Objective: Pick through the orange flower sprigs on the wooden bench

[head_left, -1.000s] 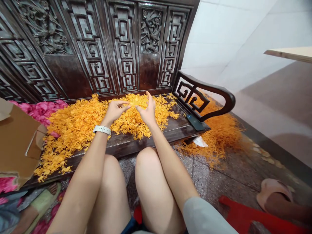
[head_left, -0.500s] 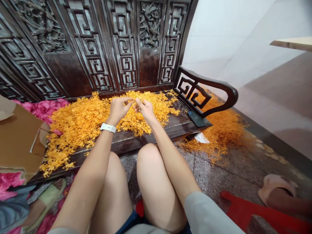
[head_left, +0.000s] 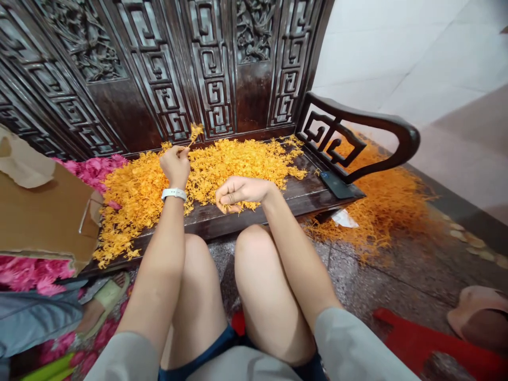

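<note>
A wide heap of small orange flowers (head_left: 238, 159) covers the seat of a dark carved wooden bench (head_left: 278, 198). My left hand (head_left: 174, 165), with a white watch on the wrist, is closed in a pinch on one orange flower sprig (head_left: 195, 131) and holds it up above the heap. My right hand (head_left: 238, 191) is curled closed near the front edge of the seat, with a few orange bits showing under its fingers. My knees are right below the bench.
A brown cardboard box (head_left: 39, 211) stands on the left with pink flowers (head_left: 93, 169) behind and below it. More orange flowers (head_left: 389, 206) lie on the floor past the bench armrest (head_left: 357, 137). A dark phone (head_left: 337, 184) lies on the seat corner. A red stool (head_left: 416, 338) and a slipper (head_left: 480, 312) are at the right.
My hands were together over the heap, picking at a flower. They have parted: the left lifted a sprig up and left, the right drew back toward the seat's front edge, closed.
</note>
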Demonstrator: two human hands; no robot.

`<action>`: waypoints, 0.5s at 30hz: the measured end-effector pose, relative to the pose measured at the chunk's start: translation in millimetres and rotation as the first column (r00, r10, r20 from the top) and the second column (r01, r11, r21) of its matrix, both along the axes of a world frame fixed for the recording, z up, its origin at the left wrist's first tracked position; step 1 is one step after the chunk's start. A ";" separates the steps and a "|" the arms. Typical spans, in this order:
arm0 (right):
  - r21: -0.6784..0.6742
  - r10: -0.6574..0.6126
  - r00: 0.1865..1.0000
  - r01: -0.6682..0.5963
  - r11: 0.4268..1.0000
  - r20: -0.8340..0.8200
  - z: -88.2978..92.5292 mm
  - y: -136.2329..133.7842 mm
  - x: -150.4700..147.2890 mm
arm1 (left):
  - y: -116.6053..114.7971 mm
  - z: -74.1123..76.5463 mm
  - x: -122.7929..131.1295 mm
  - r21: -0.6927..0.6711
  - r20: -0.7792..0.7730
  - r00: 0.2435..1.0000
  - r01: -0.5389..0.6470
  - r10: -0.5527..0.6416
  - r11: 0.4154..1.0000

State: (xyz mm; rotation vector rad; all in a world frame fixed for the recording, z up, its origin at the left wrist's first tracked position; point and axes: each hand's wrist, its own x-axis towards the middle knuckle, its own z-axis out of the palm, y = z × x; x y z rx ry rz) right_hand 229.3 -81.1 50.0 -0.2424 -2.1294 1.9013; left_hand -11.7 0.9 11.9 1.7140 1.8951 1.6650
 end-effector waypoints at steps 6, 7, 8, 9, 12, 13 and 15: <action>-0.325 -0.734 0.648 0.663 0.674 -0.203 -3.6 13.6 -6.5 | 4.2 -5.6 -14.8 0.082 0.065 0.997 0.035 -0.041 0.996; -0.358 -0.850 0.507 0.775 0.521 -0.138 -10.2 20.6 -7.7 | 4.7 -4.1 -11.5 0.101 0.053 0.996 0.063 -0.069 0.993; -0.360 -0.921 0.383 0.852 0.380 -0.064 -16.8 27.3 -8.7 | 4.9 -2.0 -7.2 0.116 0.034 0.995 0.087 -0.092 0.989; -0.347 -0.955 0.297 0.895 0.280 -0.004 -22.6 32.7 -9.5 | 4.5 0.5 -2.3 0.127 0.008 0.994 0.107 -0.109 0.986; -0.351 -0.941 0.337 0.885 0.307 0.026 -31.4 39.9 -12.0 | 0.7 8.2 13.3 0.132 -0.076 0.985 0.162 -0.153 0.978; -0.370 -0.920 0.392 0.856 0.362 0.006 -31.5 39.7 -13.3 | -1.2 10.3 18.4 0.135 -0.100 0.979 0.192 -0.179 0.972; -0.397 -0.896 0.444 0.819 0.414 -0.018 -29.4 38.0 -16.6 | -5.1 13.6 27.8 0.140 -0.145 0.958 0.266 -0.246 0.954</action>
